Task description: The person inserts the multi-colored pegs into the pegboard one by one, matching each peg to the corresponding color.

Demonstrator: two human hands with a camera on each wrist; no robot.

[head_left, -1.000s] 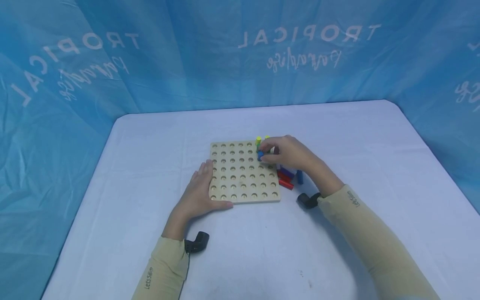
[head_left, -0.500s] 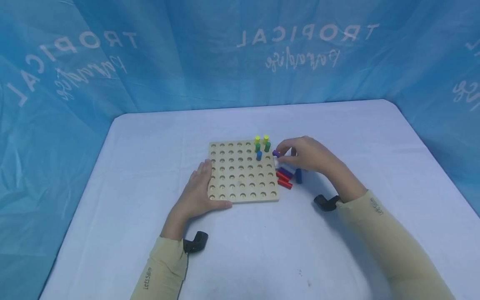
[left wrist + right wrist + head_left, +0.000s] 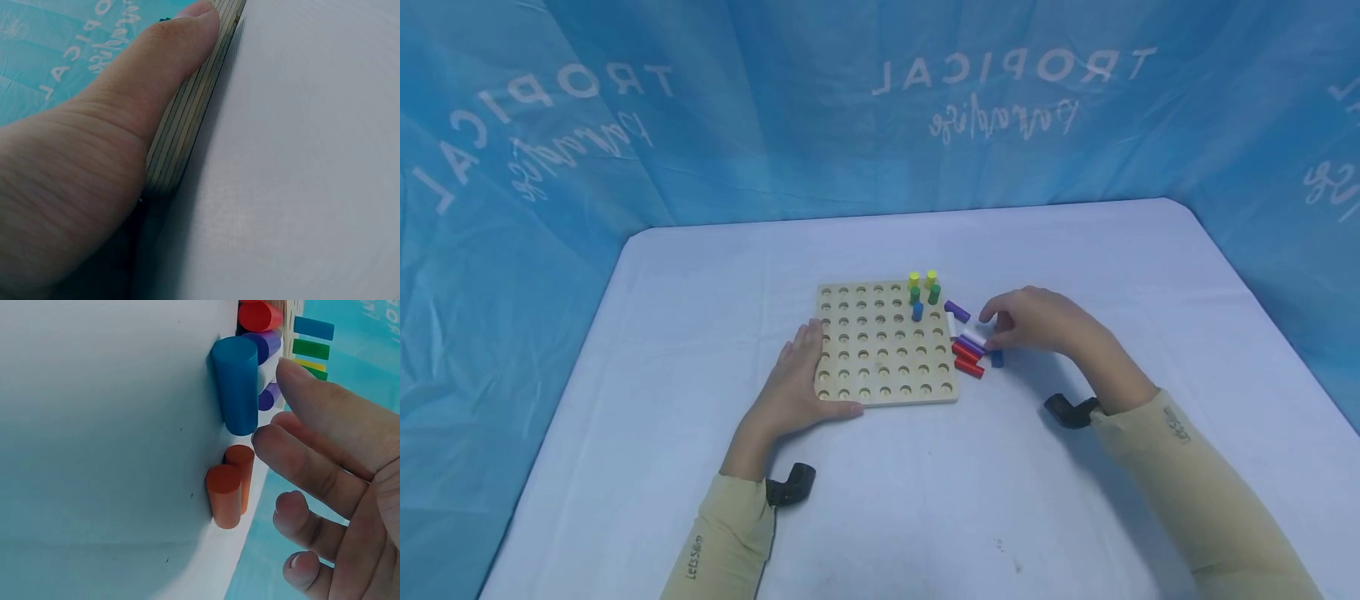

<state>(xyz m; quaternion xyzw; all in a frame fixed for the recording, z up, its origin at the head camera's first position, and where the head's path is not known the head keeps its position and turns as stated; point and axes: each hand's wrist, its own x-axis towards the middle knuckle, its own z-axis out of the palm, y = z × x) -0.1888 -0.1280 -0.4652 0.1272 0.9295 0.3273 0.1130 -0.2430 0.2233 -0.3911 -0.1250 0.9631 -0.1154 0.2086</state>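
My left hand (image 3: pixel 797 379) rests against the near-left corner of a wooden pegboard (image 3: pixel 856 345), fingers along its left side. In the left wrist view the thumb (image 3: pixel 169 59) lies straight on its edge. At the board's far-right corner stand two yellow pegs (image 3: pixel 913 279), two green pegs (image 3: pixel 934 294) and one blue peg (image 3: pixel 917 312). Right of the board, my right hand (image 3: pixel 1045 321) hovers over loose pegs, thumb and forefinger apart. Nearest its fingertips is a loose blue peg (image 3: pixel 237 387), not gripped; two orange pegs (image 3: pixel 225 497) stand beyond it, concealed from the head view.
Along the board's right side lie red pegs (image 3: pixel 969 367), purple pegs (image 3: pixel 957 311) and white pegs (image 3: pixel 951 326). A white cloth (image 3: pixel 715 333) covers the table. Blue printed curtains (image 3: pixel 820 150) hang behind and at both sides.
A second ago the right hand held the blue peg at the board; that peg now stands there by itself. The hand has moved right, over the loose pegs. The left hand has stayed put.
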